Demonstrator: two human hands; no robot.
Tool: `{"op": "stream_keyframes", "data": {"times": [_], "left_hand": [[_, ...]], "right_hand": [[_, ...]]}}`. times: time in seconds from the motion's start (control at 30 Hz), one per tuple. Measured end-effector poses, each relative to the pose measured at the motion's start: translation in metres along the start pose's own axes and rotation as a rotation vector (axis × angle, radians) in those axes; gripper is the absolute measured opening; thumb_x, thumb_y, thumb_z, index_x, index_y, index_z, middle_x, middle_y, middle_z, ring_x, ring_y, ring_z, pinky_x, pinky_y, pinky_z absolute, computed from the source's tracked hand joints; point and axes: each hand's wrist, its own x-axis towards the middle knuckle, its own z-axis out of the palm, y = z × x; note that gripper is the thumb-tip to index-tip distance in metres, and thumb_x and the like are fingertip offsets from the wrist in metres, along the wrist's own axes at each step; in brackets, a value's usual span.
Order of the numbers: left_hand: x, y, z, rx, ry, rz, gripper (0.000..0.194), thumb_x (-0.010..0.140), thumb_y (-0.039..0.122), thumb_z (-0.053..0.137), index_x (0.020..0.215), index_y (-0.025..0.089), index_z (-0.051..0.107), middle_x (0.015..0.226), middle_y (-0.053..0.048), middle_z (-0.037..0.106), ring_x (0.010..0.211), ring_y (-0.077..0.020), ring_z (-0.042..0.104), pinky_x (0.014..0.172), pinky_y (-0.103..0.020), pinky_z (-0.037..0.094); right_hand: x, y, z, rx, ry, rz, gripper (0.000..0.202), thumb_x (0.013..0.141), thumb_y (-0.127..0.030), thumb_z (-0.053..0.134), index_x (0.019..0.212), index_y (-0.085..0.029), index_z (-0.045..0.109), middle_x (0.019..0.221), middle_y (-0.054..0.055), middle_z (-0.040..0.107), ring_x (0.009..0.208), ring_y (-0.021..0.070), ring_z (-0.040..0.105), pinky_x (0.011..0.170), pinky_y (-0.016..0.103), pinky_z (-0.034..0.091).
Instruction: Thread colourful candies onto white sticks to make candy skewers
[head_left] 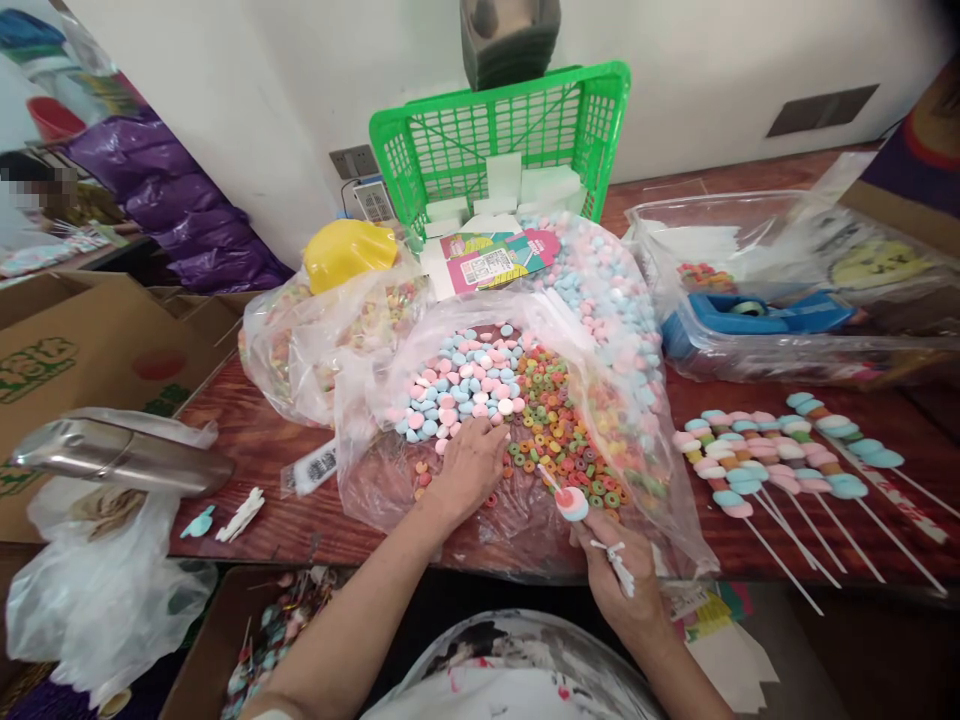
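My left hand reaches into the open plastic bag, its fingers bent and drawn together at the border between pink, blue and white marshmallows and colourful cereal rings. What its fingertips pinch, if anything, is hidden. Over the bag's front right edge, my right hand is closed around a thin white stick. A pale marshmallow with a reddish ring is threaded on that stick, its tip poking out. Something white and thin, like a bundle of sticks, also shows at this hand.
Several finished marshmallow skewers lie at right. Behind them stands a clear plastic bin with a blue tape dispenser. A green basket stands at the back. A steel flask lies at left, near cardboard boxes.
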Motion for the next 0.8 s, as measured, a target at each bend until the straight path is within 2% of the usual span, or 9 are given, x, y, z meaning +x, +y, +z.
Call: {"op": "stream_keyframes", "data": {"times": [0.13, 0.23, 0.33, 0.47, 0.57, 0.63, 0.8], "left_hand": [[0.003, 0.0, -0.007, 0.139, -0.05, 0.071, 0.02, 0.091, 0.018, 0.044, 0.097, 0.016, 0.064, 0.098, -0.014, 0.053, 0.093, -0.0275, 0.046, 0.077, -0.04, 0.043], [0.007, -0.005, -0.011, 0.044, -0.066, 0.106, 0.019, 0.09, 0.016, 0.045, 0.094, 0.015, 0.063, 0.101, -0.014, 0.05, 0.095, -0.0272, 0.044, 0.078, -0.04, 0.043], [0.011, -0.013, -0.009, -0.09, -0.057, 0.136, 0.02, 0.091, 0.016, 0.044, 0.094, 0.016, 0.064, 0.095, -0.01, 0.053, 0.09, -0.0239, 0.046, 0.079, -0.039, 0.044], [0.017, -0.024, 0.002, -0.319, 0.07, 0.163, 0.023, 0.092, 0.02, 0.047, 0.106, 0.018, 0.065, 0.082, -0.005, 0.059, 0.08, -0.0186, 0.054, 0.075, -0.033, 0.046], [0.017, -0.03, 0.01, -0.423, 0.145, 0.18, 0.017, 0.09, 0.021, 0.053, 0.09, 0.018, 0.069, 0.078, -0.006, 0.063, 0.077, -0.0174, 0.058, 0.071, -0.031, 0.048], [0.016, -0.033, 0.011, -0.422, 0.145, 0.195, 0.016, 0.089, 0.021, 0.055, 0.085, 0.018, 0.07, 0.083, -0.007, 0.065, 0.082, -0.0181, 0.06, 0.074, -0.032, 0.049], [0.015, -0.039, 0.0, -0.343, 0.079, 0.308, 0.014, 0.083, 0.016, 0.061, 0.093, 0.018, 0.071, 0.099, -0.011, 0.068, 0.096, -0.0231, 0.06, 0.086, -0.04, 0.049]], "right_hand": [[-0.003, 0.003, 0.002, -0.024, -0.014, -0.004, 0.023, 0.09, -0.012, 0.052, 0.104, -0.017, 0.07, 0.069, 0.005, 0.068, 0.055, 0.0152, 0.064, 0.055, 0.025, 0.054], [-0.005, 0.005, 0.003, -0.041, -0.018, 0.003, 0.024, 0.09, -0.013, 0.052, 0.104, -0.019, 0.07, 0.077, 0.006, 0.072, 0.06, 0.0158, 0.067, 0.058, 0.026, 0.056], [-0.006, 0.005, 0.004, -0.047, -0.026, 0.013, 0.023, 0.09, -0.015, 0.051, 0.102, -0.019, 0.07, 0.074, 0.005, 0.071, 0.059, 0.0151, 0.066, 0.058, 0.025, 0.055], [-0.006, 0.005, 0.004, -0.047, -0.04, 0.025, 0.024, 0.092, -0.017, 0.049, 0.103, -0.018, 0.07, 0.072, 0.006, 0.069, 0.058, 0.0152, 0.064, 0.056, 0.026, 0.053], [-0.006, 0.003, 0.003, -0.036, -0.061, 0.049, 0.025, 0.093, -0.018, 0.048, 0.106, -0.017, 0.069, 0.069, 0.005, 0.066, 0.058, 0.0151, 0.062, 0.055, 0.026, 0.052], [-0.005, 0.003, 0.002, -0.017, -0.069, 0.059, 0.025, 0.092, -0.018, 0.049, 0.109, -0.017, 0.068, 0.069, 0.004, 0.065, 0.058, 0.0148, 0.061, 0.055, 0.025, 0.052], [-0.006, 0.004, 0.002, 0.028, -0.069, 0.047, 0.03, 0.092, -0.013, 0.049, 0.117, -0.018, 0.065, 0.072, 0.003, 0.065, 0.06, 0.015, 0.061, 0.056, 0.026, 0.052]]}}
